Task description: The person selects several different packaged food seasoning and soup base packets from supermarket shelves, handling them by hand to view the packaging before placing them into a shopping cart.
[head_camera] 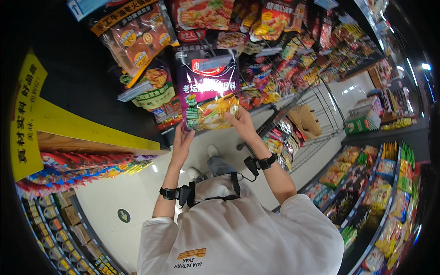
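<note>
A purple plastic pouch of soup seasoning point(209, 89), with a food picture on its lower part, is held upright in front of the hanging goods. At its lower left corner, my left hand point(182, 139) grips the bottom edge, thumb in front. My right hand point(243, 124) holds the lower right side, its thumb over the printed front. Glare hides part of the pouch's print. Just beyond the pouch, red seasoning packets point(204, 15) hang on the rack. A larger clear-fronted bag with brown blocks point(139, 37) hangs to the upper left, above a green and purple packet point(156, 84).
A wire shopping cart point(319, 120) with several packets inside stands to the right. Shelves of bagged food point(364, 185) line the lower right. At left, a yellow shelf sign point(29, 117) juts above red snack packets point(86, 161). Boxes point(362, 120) stand further right.
</note>
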### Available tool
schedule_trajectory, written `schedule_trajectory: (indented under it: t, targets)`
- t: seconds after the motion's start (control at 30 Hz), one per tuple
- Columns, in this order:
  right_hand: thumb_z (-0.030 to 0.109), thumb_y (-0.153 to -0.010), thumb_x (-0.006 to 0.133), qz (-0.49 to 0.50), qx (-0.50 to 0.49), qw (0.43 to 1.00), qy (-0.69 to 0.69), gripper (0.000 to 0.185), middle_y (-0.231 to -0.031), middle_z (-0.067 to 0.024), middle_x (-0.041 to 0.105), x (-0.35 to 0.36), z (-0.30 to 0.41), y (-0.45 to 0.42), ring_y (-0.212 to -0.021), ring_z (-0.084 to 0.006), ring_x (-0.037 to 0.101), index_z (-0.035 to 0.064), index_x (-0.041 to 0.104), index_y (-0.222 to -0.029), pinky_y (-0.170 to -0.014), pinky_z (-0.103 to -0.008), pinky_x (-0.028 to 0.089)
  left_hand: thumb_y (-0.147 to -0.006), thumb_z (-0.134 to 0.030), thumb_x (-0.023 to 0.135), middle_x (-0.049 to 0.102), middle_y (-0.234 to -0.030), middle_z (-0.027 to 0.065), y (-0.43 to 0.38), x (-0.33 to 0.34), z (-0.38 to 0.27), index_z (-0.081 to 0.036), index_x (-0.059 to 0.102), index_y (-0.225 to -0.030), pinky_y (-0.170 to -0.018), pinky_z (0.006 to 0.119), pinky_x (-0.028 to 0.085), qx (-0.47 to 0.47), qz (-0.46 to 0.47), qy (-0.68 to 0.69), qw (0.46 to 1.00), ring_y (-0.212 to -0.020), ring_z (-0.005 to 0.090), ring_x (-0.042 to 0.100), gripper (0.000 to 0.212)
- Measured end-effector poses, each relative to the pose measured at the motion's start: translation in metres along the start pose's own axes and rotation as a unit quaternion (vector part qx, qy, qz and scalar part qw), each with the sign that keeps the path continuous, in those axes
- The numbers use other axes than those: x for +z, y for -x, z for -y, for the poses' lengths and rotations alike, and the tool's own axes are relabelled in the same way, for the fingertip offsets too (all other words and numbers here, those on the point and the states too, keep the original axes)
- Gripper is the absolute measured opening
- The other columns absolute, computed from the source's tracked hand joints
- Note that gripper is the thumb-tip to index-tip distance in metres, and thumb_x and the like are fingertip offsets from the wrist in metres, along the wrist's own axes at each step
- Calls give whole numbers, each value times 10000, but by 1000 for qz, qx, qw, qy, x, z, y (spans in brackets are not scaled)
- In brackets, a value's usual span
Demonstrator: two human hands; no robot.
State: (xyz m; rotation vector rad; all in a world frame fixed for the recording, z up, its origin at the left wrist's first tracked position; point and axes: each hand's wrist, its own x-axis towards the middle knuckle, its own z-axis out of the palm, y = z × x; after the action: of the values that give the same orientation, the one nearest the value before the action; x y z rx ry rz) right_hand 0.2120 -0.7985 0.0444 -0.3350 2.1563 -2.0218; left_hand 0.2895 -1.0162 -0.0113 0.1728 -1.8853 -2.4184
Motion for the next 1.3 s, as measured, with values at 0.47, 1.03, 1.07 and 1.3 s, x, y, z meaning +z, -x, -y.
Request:
schedule_trajectory:
  t: [0.47,1.03,1.07,1.3]
  targets:
    - [140,-873,591,-84,73,993,37,314,-968,-70,624,-8,11,113,-863,-85,545,-51,506,-1108,-770,-259,452,-844,-56,586,581,-1103,77,30,30,4,-51,368,-1272,-808,249,448,-167,152,133,965,-972,128,568,480]
    - [245,-818,615,-168,122,950,233,307,-677,-228,561,-103,-3,193,-626,-389,556,-35,523,-902,-551,-399,428,-818,3,580,478,-1246,95,53,159,95,-86,304,-1337,-970,329,390,-403,199,256,856,-1155,197,473,594]
    - [245,-818,615,-182,126,949,224,307,-677,-228,561,-116,-10,198,-626,-389,556,-35,523,-902,-551,-399,428,-818,3,580,478,-1246,95,51,172,96,-86,304,-1337,-970,329,390,-411,207,243,854,-1155,197,473,594]
    - [236,-834,607,-287,183,935,103,309,-798,-193,625,-216,-90,266,-717,-294,622,-16,557,-1006,-638,-339,469,-787,19,629,529,-1191,99,49,283,143,-30,416,-1234,-929,316,412,-396,266,83,875,-1101,190,515,497]
